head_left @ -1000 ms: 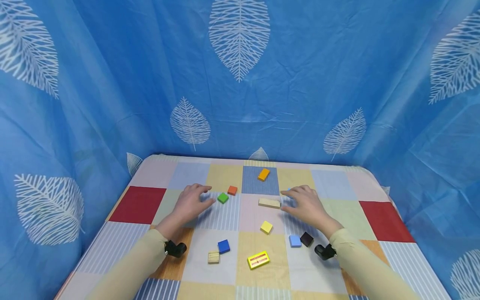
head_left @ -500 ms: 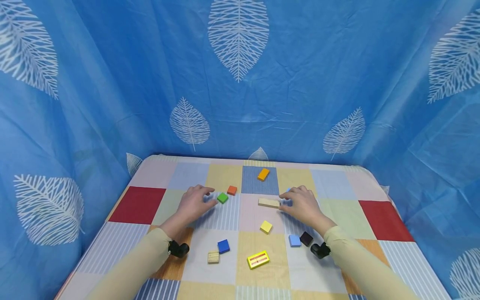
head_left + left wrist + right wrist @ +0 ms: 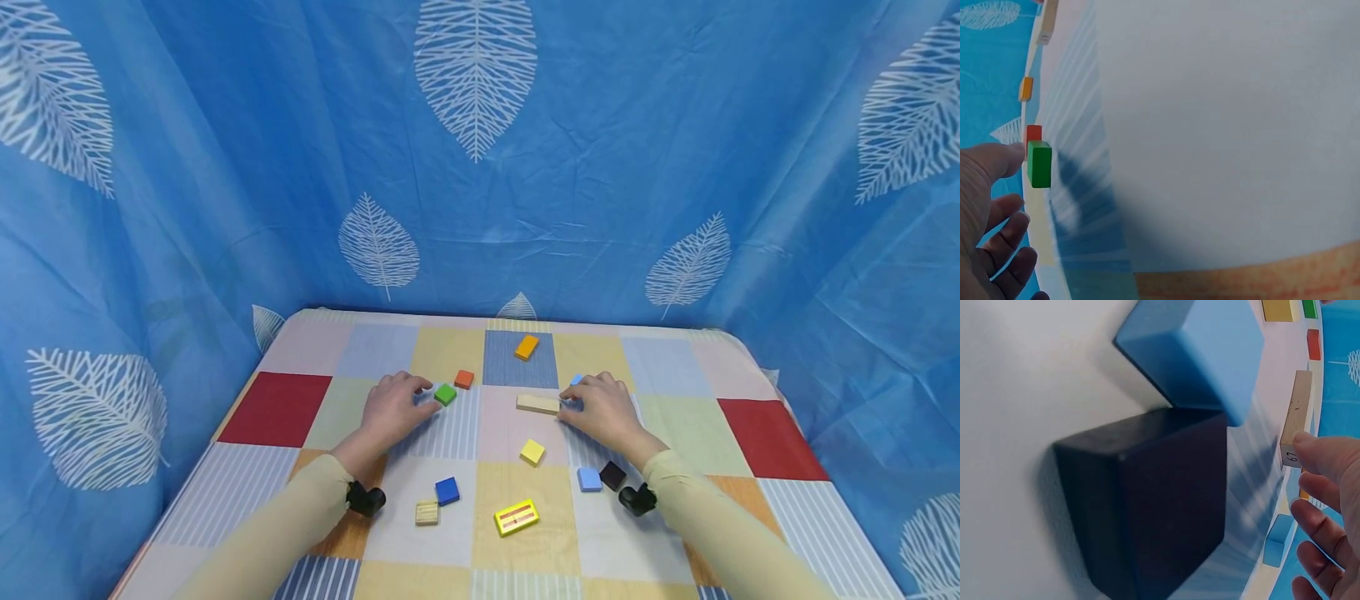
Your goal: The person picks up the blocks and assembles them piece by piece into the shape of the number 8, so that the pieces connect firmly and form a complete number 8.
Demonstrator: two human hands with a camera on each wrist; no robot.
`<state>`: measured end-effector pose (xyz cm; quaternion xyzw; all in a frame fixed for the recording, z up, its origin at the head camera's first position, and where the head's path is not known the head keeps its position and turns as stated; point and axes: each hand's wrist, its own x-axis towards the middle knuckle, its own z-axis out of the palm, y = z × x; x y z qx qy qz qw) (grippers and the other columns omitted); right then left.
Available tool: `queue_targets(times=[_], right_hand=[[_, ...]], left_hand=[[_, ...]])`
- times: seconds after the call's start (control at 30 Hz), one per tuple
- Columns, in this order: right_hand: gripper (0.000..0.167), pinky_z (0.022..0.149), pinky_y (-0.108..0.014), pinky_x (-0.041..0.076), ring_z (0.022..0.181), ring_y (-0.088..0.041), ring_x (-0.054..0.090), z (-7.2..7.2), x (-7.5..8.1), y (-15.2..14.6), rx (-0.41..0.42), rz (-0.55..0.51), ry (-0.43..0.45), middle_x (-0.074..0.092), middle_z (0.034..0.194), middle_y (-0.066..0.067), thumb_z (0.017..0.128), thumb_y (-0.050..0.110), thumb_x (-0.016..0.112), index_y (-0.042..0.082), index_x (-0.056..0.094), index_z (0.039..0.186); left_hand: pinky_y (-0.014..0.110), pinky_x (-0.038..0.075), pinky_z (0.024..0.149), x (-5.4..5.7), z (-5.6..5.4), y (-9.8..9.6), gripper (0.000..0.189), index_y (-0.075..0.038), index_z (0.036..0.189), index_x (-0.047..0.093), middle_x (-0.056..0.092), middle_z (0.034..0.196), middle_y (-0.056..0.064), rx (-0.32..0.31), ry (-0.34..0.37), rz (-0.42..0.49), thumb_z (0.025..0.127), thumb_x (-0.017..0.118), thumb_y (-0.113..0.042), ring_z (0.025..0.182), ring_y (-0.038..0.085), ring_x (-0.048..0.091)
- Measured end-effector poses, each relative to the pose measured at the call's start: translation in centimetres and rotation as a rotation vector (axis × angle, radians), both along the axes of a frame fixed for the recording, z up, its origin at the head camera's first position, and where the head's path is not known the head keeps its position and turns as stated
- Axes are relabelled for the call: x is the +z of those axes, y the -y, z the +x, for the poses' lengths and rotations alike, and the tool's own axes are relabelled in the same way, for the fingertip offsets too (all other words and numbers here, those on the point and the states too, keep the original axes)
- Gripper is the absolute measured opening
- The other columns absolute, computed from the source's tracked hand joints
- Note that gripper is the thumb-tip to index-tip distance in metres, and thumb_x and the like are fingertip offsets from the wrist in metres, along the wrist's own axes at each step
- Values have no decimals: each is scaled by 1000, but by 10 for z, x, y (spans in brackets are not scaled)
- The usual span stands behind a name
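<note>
In the head view my left hand (image 3: 393, 410) reaches in from the left, fingers loosely bent, thumb and index fingertips close to a green block (image 3: 446, 394). The left wrist view shows nothing between its thumb and fingers, with the green block (image 3: 1040, 164) just past the thumb tip. My right hand (image 3: 602, 408) is at the right end of a long plain wooden block (image 3: 537, 404). In the right wrist view its thumb overlaps the end of that wooden block (image 3: 1297, 412), while the index finger stays apart below. A red-orange block (image 3: 464, 380) lies behind the green one.
An orange block (image 3: 527, 347) lies at the back. Nearer are a yellow block (image 3: 532, 452), a dark blue block (image 3: 447, 491), a small wooden block (image 3: 427, 513), a yellow patterned block (image 3: 517, 518), a light blue block (image 3: 589, 480) and a black block (image 3: 612, 476).
My left hand has moved slightly right, closer to the green block. My right hand has moved a little left to the end of the wooden block, its thumb and index finger nearer each other.
</note>
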<state>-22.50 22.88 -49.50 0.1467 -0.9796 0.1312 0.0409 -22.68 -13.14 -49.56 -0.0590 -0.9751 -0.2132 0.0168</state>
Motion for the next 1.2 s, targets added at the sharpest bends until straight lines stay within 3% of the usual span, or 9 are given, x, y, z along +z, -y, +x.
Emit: queue_targets(times=[0.33,0.63,1.2], right_hand=[[29,81,-46,37,102,-28,53,0,-3,5,-7,-4,3,67,99,1,85,38,83,21,79,109],[27,81,-47,37,103,-29,54,0,-6,6,-13,-9,-15,68,103,0,85,37,83,22,79,107],[24,80,-42,45,97,-23,53,1,-8,8,-1,-118,72,68,100,2,87,33,83,20,79,107]], left_hand=[[44,45,89,-4,1,-7,47,-13,125,71,65,115,7,46,30,-17,88,78,-41,100,26,53],[43,45,89,-5,1,-10,46,-13,125,71,66,115,7,45,19,-18,89,78,-41,101,26,54],[44,46,90,-8,-1,-12,46,-14,123,72,66,117,8,48,0,-48,87,80,-43,101,26,55]])
